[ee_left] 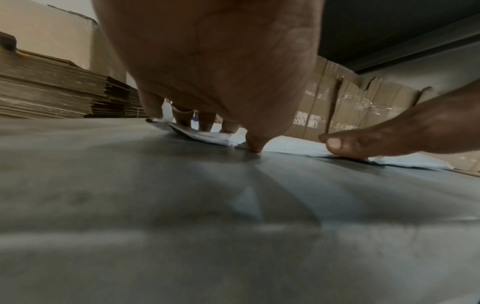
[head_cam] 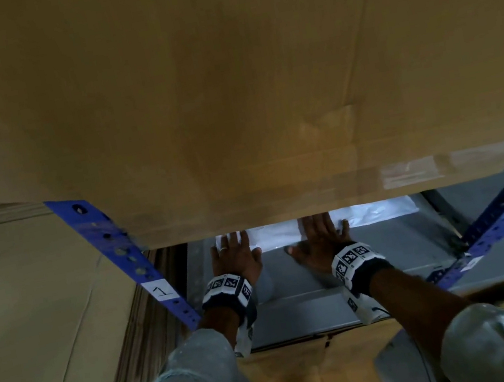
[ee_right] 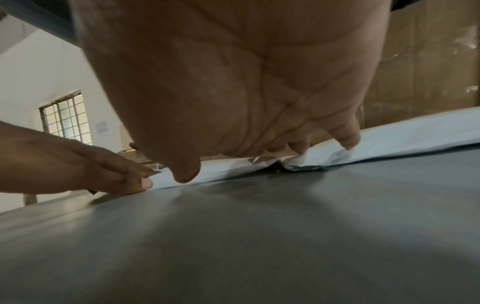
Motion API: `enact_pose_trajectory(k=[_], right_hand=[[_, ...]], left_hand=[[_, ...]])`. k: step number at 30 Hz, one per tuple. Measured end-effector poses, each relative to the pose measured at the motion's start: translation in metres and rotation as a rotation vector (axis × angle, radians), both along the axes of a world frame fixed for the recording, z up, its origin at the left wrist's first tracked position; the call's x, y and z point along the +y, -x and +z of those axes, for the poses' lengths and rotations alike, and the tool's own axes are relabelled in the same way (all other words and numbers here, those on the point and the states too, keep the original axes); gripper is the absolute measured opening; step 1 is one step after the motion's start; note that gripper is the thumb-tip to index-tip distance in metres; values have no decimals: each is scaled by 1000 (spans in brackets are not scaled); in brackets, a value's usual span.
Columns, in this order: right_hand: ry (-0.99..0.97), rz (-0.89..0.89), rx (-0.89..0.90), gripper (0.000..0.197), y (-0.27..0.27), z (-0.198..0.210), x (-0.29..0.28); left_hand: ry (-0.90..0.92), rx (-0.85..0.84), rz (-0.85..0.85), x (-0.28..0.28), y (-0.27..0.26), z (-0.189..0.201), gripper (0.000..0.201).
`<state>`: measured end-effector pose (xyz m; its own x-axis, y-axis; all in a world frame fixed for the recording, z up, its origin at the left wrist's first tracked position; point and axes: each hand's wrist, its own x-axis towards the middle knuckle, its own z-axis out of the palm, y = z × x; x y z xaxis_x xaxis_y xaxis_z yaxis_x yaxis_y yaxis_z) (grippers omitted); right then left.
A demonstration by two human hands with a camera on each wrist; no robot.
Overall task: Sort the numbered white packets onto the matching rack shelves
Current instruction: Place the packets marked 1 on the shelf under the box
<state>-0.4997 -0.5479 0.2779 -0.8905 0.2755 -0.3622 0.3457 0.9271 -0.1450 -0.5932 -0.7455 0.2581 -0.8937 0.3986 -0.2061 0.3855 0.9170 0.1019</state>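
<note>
While a "1" tag point(head_cam: 162, 290) is showing on the blue post point(head_cam: 128, 259), both grips, left hand point(head_cam: 234, 254) and right hand point(head_cam: 320, 239), are pressing flat-fingered on white packets point(head_cam: 277, 234) on the grey shelf point(head_cam: 388, 244), a cardboard box point(head_cam: 227, 94) overhanging and hiding the fingertips.

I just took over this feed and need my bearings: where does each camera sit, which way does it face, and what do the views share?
Head: above, looking down past a cardboard box at both hands flat on the white packets on the grey shelf.
Left wrist: under the left hand, facing along the shelf; right hand enters from the right.
Right wrist: under the right hand, mirrored.
All three share packets, shelf and hands.
</note>
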Motion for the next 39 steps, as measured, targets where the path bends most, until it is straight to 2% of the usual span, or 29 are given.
enact_pose_trajectory(k=[6,15,23,30,34,37,39], right_hand=[[6,-32,-78,105,1,-7,7],[-2,-40,-85,99,-4,0,3],[-7,-28,36,91,-20,3,7],[21,-106,134,88,-39,9,-12],[63,-227,347,72,-59,22,-28],[117,-348,555,42,-87,37,-36],[168,-430,618,24,-109,46,-40]], left_hand=[[31,-42,-36,-2,7,1,66],[29,-48,-41,-1,7,3,68],[-98,38,-76,-7,-10,27,69],[-115,107,-118,-22,-31,44,69],[-207,119,-138,-31,-41,55,53],[-276,142,-126,-37,-47,67,35],[-333,154,-123,-37,-56,73,23]])
